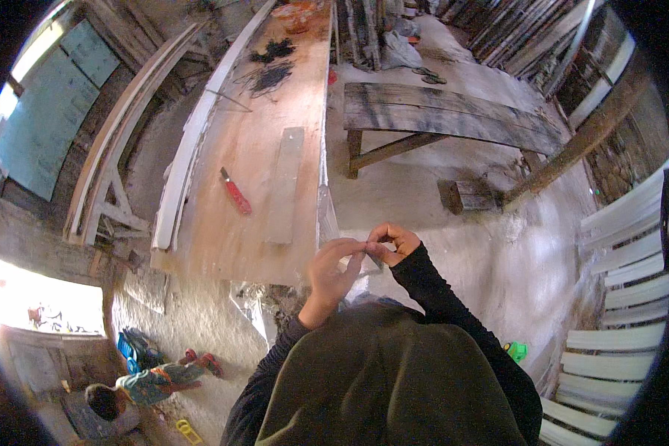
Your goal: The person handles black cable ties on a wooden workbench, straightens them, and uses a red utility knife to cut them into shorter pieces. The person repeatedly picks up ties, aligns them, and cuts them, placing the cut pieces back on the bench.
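On table (pixel 208 238): red tool (pixel 236 193), grey strip (pixel 286 186)
Left hand (pixel 331 276), right hand (pixel 398 241): fingertips together by table's corner
Pinched thing: too small to tell

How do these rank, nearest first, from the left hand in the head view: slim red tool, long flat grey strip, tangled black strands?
From the left hand:
1. Long flat grey strip, ahead-left on the wooden table.
2. Slim red tool, farther left.
3. Tangled black strands, toward the table's far end.
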`<state>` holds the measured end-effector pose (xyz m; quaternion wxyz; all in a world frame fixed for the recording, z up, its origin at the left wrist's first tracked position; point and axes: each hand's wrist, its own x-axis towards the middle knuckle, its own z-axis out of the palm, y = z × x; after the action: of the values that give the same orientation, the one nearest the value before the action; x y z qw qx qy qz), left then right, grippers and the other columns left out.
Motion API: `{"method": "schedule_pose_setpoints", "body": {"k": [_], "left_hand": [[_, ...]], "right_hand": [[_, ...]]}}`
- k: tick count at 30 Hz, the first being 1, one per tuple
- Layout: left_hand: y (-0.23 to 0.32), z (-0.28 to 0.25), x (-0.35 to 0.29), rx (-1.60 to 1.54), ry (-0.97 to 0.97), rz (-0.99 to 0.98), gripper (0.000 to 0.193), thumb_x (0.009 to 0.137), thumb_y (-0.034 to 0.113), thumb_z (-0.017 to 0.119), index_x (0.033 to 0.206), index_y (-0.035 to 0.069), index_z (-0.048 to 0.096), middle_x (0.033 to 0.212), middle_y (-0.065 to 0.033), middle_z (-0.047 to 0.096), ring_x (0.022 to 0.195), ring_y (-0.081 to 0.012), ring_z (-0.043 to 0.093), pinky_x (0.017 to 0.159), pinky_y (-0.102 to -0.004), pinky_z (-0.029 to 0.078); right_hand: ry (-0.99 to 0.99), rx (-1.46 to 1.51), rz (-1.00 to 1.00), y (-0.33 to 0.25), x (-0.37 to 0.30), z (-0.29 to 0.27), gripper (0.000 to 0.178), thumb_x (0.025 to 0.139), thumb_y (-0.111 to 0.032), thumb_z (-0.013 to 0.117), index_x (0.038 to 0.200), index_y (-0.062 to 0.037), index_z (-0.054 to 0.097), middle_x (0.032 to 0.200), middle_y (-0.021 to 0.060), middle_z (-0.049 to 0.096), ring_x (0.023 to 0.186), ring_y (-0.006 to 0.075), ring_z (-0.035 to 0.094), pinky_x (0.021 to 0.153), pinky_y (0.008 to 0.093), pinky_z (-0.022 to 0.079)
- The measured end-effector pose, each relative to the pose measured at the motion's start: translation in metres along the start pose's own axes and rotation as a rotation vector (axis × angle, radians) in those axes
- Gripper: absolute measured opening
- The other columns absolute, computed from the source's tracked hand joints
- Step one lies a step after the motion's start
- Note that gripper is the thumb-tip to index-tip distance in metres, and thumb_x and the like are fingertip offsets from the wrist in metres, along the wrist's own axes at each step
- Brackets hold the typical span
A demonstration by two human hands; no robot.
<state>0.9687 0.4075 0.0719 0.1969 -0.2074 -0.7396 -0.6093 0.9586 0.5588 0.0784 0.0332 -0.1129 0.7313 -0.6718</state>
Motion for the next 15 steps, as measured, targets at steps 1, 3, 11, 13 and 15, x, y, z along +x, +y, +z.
{"method": "schedule_pose_setpoints", "body": {"k": [1, 3, 11, 13, 15], "left_hand": [[0.0, -0.003, -0.002, -0.066, -0.02, -0.04, 0.016, 0.066, -0.005, 0.059, 0.081, -0.001, 0.056, 0.081, -0.0075, 0.055, 0.073, -0.0141, 0.053, 0.066, -0.023, 0.043], [0.005, -0.005, -0.005, -0.207, 0.018, -0.222, 0.012, 0.068, -0.003, 0.058, 0.08, -0.001, 0.055, 0.083, -0.0072, 0.055, 0.073, -0.0123, 0.052, 0.066, -0.0227, 0.042], [0.002, -0.021, -0.001, -0.105, 0.043, -0.317, 0.009, 0.07, -0.002, 0.058, 0.078, 0.0, 0.055, 0.076, -0.0047, 0.055, 0.073, -0.0106, 0.051, 0.065, -0.021, 0.042], [0.003, -0.023, 0.007, -0.22, 0.086, -0.354, 0.011, 0.07, -0.002, 0.058, 0.079, 0.0, 0.053, 0.077, -0.0046, 0.054, 0.07, -0.0106, 0.051, 0.064, -0.0212, 0.042], [0.009, -0.026, 0.02, -0.327, 0.151, -0.336, 0.013, 0.07, -0.002, 0.057, 0.082, 0.0, 0.051, 0.077, -0.0039, 0.053, 0.069, -0.01, 0.05, 0.061, -0.0202, 0.041]], "right_hand": [[0.009, -0.03, -0.052, 0.0, 0.001, 0.003, 0.013, 0.072, -0.015, 0.059, 0.074, -0.0053, 0.051, 0.078, 0.0027, 0.054, 0.073, 0.0105, 0.051, 0.069, 0.0237, 0.041], [0.032, -0.09, -0.157, 0.001, 0.003, 0.011, 0.014, 0.073, -0.015, 0.059, 0.075, -0.0053, 0.05, 0.081, 0.0035, 0.054, 0.074, 0.0112, 0.051, 0.07, 0.0245, 0.041], [-0.09, 0.435, 0.035, 0.005, 0.009, 0.04, 0.02, 0.08, -0.024, 0.049, 0.081, -0.0049, 0.046, 0.076, 0.0029, 0.053, 0.065, 0.0117, 0.052, 0.061, 0.0241, 0.043], [-0.196, 0.468, 0.129, 0.001, 0.008, 0.041, 0.025, 0.081, -0.03, 0.046, 0.079, -0.0055, 0.047, 0.069, 0.0013, 0.052, 0.058, 0.0098, 0.05, 0.056, 0.022, 0.041], [-0.324, 0.37, 0.232, -0.001, 0.008, 0.036, 0.031, 0.081, -0.037, 0.043, 0.078, -0.0064, 0.048, 0.06, -0.0004, 0.049, 0.053, 0.0073, 0.047, 0.051, 0.0196, 0.039]]}}
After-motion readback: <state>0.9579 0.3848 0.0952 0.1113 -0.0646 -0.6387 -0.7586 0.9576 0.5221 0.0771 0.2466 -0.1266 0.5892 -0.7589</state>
